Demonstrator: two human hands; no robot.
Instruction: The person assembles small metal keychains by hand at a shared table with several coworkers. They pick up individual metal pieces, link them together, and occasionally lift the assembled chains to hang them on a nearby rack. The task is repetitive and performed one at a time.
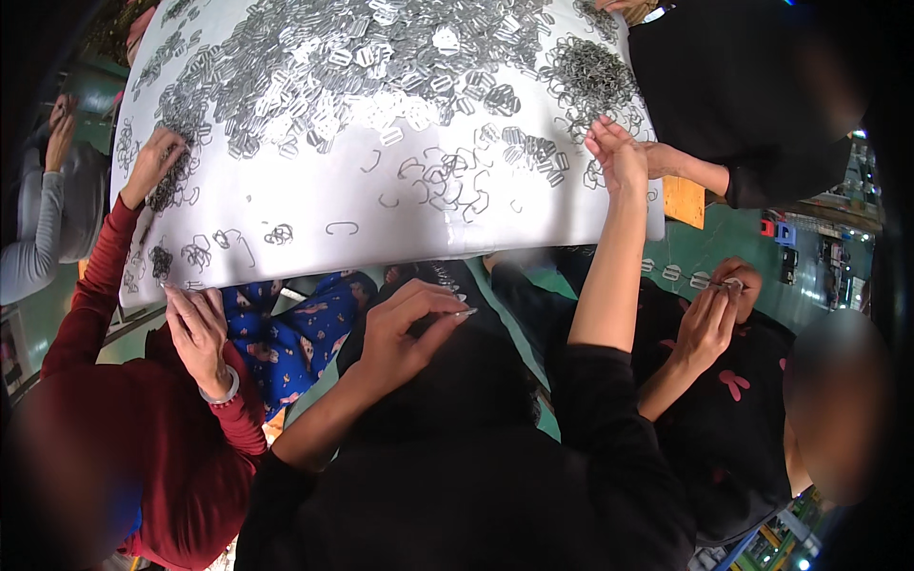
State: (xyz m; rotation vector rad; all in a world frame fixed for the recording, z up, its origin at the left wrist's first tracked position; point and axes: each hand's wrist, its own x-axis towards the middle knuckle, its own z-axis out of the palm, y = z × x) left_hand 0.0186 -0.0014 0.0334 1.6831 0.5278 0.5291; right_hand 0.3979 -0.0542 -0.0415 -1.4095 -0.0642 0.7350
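My left hand (405, 338) is closed in front of the table's near edge. A small shiny metal piece (465, 312) is pinched between its thumb and forefinger; it looks like one of the flat slotted buckles seen edge-on. My right hand (621, 160) reaches over the right side of the white table (314, 214), fingers stretched out beside a pile of dark wire hooks (592, 78). Nothing shows clearly in its fingers. Loose C-shaped wire hooks (447, 179) and a small cluster of flat slotted metal buckles (535, 152) lie to its left.
A large heap of slotted buckles (333, 71) covers the far table. At left, a person in red sleeves (105, 243) handles small wire pieces. A co-worker's hand (671, 164) is right beside my right wrist. Another person at right holds a chain of buckles (672, 273).
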